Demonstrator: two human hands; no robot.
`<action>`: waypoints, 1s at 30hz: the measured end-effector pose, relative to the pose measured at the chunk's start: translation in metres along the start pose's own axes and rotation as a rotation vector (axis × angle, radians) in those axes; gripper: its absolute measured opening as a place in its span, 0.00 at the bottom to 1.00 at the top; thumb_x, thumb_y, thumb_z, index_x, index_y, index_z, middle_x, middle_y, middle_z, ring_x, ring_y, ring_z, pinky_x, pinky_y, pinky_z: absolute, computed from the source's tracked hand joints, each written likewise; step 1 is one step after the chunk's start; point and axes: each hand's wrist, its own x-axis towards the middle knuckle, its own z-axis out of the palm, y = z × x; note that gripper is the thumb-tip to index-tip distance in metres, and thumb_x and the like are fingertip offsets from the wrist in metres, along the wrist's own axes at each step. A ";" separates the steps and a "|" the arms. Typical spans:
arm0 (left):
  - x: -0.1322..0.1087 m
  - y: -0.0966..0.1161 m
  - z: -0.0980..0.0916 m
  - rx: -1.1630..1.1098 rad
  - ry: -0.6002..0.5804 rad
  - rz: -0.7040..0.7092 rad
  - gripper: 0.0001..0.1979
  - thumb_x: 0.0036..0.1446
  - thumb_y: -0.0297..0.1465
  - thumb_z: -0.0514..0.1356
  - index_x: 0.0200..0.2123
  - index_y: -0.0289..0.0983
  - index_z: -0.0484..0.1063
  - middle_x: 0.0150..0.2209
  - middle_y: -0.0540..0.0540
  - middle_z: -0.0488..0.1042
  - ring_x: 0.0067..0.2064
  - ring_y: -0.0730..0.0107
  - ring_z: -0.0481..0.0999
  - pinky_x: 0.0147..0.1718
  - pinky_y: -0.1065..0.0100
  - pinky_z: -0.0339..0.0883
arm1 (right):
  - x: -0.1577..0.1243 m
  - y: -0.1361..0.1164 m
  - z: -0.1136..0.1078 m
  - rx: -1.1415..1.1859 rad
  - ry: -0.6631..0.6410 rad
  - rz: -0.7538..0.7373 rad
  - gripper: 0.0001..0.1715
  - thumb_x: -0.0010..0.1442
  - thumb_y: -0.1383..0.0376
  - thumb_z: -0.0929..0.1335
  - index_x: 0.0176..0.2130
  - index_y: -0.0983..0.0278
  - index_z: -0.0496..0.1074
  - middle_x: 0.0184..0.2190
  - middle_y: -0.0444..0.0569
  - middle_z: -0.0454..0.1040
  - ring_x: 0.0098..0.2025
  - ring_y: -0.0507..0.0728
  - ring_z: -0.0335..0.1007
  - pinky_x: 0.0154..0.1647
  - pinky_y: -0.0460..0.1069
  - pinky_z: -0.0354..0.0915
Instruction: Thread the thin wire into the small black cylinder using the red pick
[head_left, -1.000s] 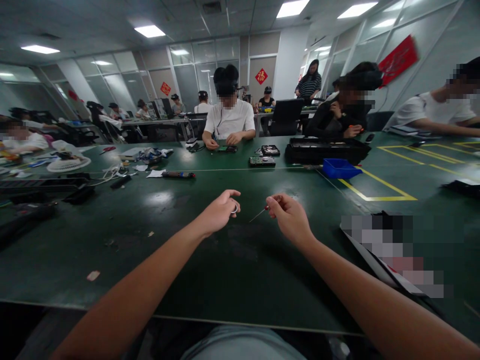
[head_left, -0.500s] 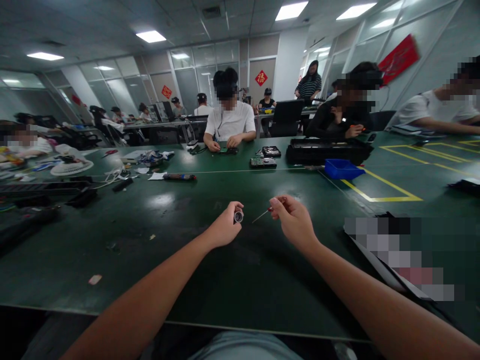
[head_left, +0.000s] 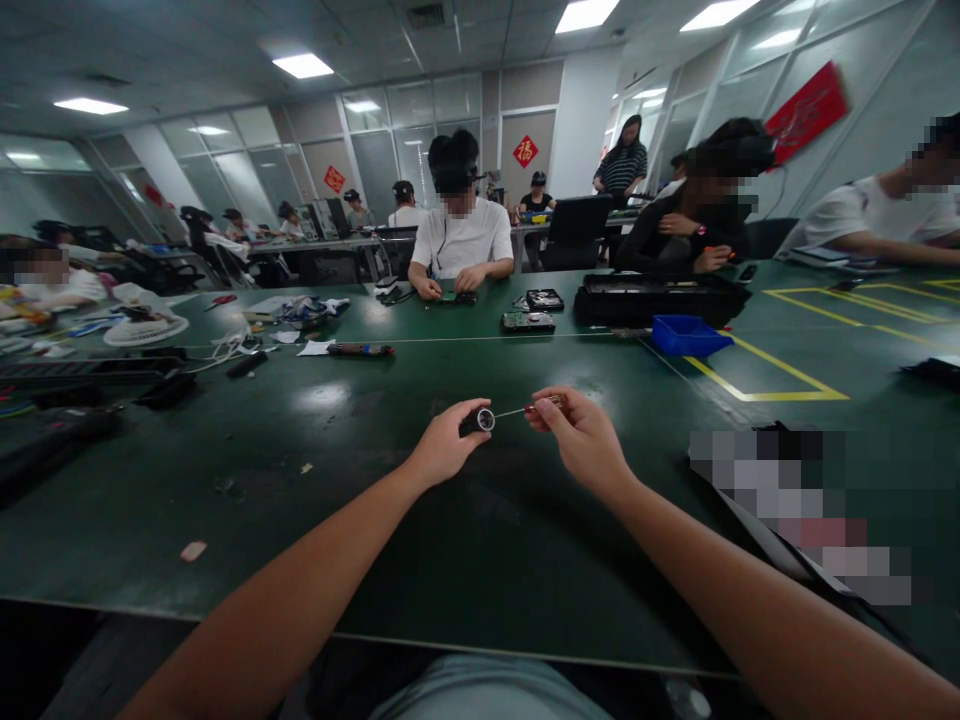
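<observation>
My left hand (head_left: pixel 444 442) is closed around a small black cylinder that looks like a flashlight (head_left: pixel 478 420), its silver-rimmed round end turned toward me and to the right. Between the fingertips of my right hand (head_left: pixel 581 430) is a screwdriver (head_left: pixel 534 408) with a reddish, partly see-through handle. Its thin metal shaft points left, and the tip is close to the flashlight's rim; whether they touch I cannot tell. Both hands are held above the green table (head_left: pixel 450 560).
Across the table a person in white (head_left: pixel 465 240) handles a circuit board. Opened hard drives (head_left: pixel 528 322), a long black casing (head_left: pixel 660 300) and a blue bin (head_left: pixel 688 336) stand farther back. A marker-like tool (head_left: pixel 361 350) lies left; a blurred-out sheet lies right.
The flashlight has been raised slightly and turned, so more of its black side shows. The screwdriver has swung from slanting down to nearly level, its tip now nearer the flashlight.
</observation>
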 end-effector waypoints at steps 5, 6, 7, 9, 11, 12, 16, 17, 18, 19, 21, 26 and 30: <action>0.000 -0.003 -0.001 0.008 -0.004 0.023 0.21 0.56 0.28 0.65 0.54 0.39 0.73 0.54 0.43 0.75 0.56 0.58 0.72 0.60 0.56 0.60 | 0.001 -0.003 -0.001 0.004 -0.017 -0.003 0.16 0.62 0.53 0.67 0.40 0.63 0.73 0.33 0.50 0.80 0.36 0.57 0.77 0.40 0.55 0.72; 0.000 -0.003 -0.001 0.009 -0.004 0.030 0.20 0.57 0.28 0.65 0.54 0.39 0.73 0.54 0.43 0.75 0.56 0.58 0.72 0.59 0.56 0.61 | 0.000 -0.004 -0.001 -0.003 -0.022 0.000 0.16 0.62 0.53 0.67 0.40 0.63 0.73 0.33 0.50 0.80 0.36 0.57 0.77 0.40 0.55 0.72; 0.000 -0.003 -0.001 0.010 -0.005 0.033 0.20 0.57 0.29 0.65 0.54 0.39 0.73 0.54 0.43 0.75 0.56 0.59 0.72 0.59 0.56 0.61 | 0.000 -0.004 -0.002 -0.007 -0.024 0.005 0.16 0.62 0.53 0.67 0.40 0.63 0.73 0.33 0.51 0.80 0.36 0.57 0.77 0.41 0.55 0.72; -0.001 -0.004 -0.001 0.004 0.000 0.027 0.20 0.58 0.29 0.64 0.55 0.40 0.73 0.55 0.44 0.74 0.56 0.59 0.72 0.60 0.57 0.60 | 0.000 -0.005 -0.002 -0.006 -0.025 0.007 0.16 0.62 0.53 0.68 0.40 0.63 0.73 0.33 0.51 0.80 0.36 0.57 0.77 0.41 0.55 0.72; -0.001 -0.004 0.000 -0.010 0.008 0.012 0.21 0.59 0.30 0.64 0.56 0.40 0.72 0.55 0.44 0.74 0.58 0.59 0.71 0.61 0.57 0.59 | -0.001 -0.006 -0.002 -0.002 -0.027 0.002 0.15 0.62 0.54 0.68 0.39 0.63 0.73 0.33 0.51 0.80 0.36 0.57 0.77 0.41 0.55 0.72; 0.000 -0.004 0.000 -0.016 0.011 0.007 0.21 0.59 0.30 0.63 0.56 0.40 0.72 0.56 0.44 0.74 0.58 0.59 0.70 0.61 0.57 0.58 | -0.001 -0.005 -0.002 -0.005 -0.028 0.000 0.15 0.62 0.54 0.67 0.40 0.63 0.73 0.33 0.51 0.80 0.36 0.58 0.78 0.41 0.55 0.72; 0.000 -0.001 0.000 -0.026 -0.003 0.011 0.21 0.59 0.30 0.63 0.56 0.40 0.72 0.57 0.44 0.73 0.60 0.59 0.70 0.63 0.56 0.57 | -0.001 -0.003 -0.001 -0.053 -0.007 0.018 0.15 0.64 0.54 0.66 0.40 0.63 0.73 0.34 0.51 0.80 0.37 0.57 0.77 0.42 0.55 0.72; -0.001 -0.001 -0.001 -0.025 -0.010 0.008 0.21 0.59 0.30 0.63 0.56 0.40 0.71 0.57 0.44 0.73 0.60 0.58 0.69 0.63 0.56 0.57 | -0.001 -0.002 -0.001 -0.067 0.002 0.026 0.16 0.64 0.54 0.66 0.41 0.63 0.73 0.34 0.51 0.80 0.37 0.57 0.77 0.42 0.55 0.72; -0.001 0.000 -0.001 -0.023 -0.016 0.004 0.21 0.59 0.30 0.63 0.56 0.41 0.71 0.57 0.44 0.73 0.60 0.58 0.69 0.63 0.55 0.57 | -0.001 -0.002 -0.001 -0.075 0.014 0.033 0.16 0.64 0.53 0.66 0.40 0.63 0.73 0.34 0.51 0.80 0.36 0.57 0.77 0.42 0.55 0.71; -0.001 0.001 -0.001 -0.021 -0.021 0.001 0.21 0.59 0.30 0.63 0.56 0.41 0.71 0.57 0.44 0.73 0.60 0.58 0.69 0.63 0.54 0.57 | 0.000 -0.001 -0.001 -0.077 0.024 0.043 0.16 0.64 0.53 0.65 0.40 0.63 0.72 0.34 0.51 0.80 0.36 0.57 0.77 0.41 0.55 0.71; -0.002 0.002 -0.001 -0.017 -0.029 0.003 0.21 0.59 0.30 0.63 0.56 0.42 0.71 0.57 0.44 0.73 0.60 0.57 0.69 0.63 0.54 0.57 | 0.001 -0.001 -0.001 -0.063 0.036 0.068 0.18 0.64 0.52 0.65 0.39 0.63 0.72 0.33 0.51 0.79 0.34 0.57 0.76 0.40 0.54 0.71; -0.002 0.000 -0.001 -0.011 -0.037 0.020 0.21 0.59 0.32 0.63 0.57 0.41 0.71 0.57 0.44 0.73 0.59 0.58 0.69 0.62 0.54 0.58 | 0.003 0.000 -0.003 -0.014 0.080 0.112 0.20 0.63 0.50 0.66 0.37 0.64 0.73 0.32 0.52 0.79 0.33 0.56 0.75 0.36 0.52 0.69; -0.002 -0.002 -0.001 -0.010 -0.030 0.032 0.21 0.59 0.32 0.63 0.56 0.42 0.71 0.56 0.45 0.73 0.58 0.59 0.70 0.61 0.56 0.58 | 0.003 -0.002 -0.004 -0.053 0.081 0.096 0.20 0.63 0.50 0.66 0.37 0.64 0.73 0.30 0.51 0.78 0.31 0.56 0.74 0.36 0.52 0.69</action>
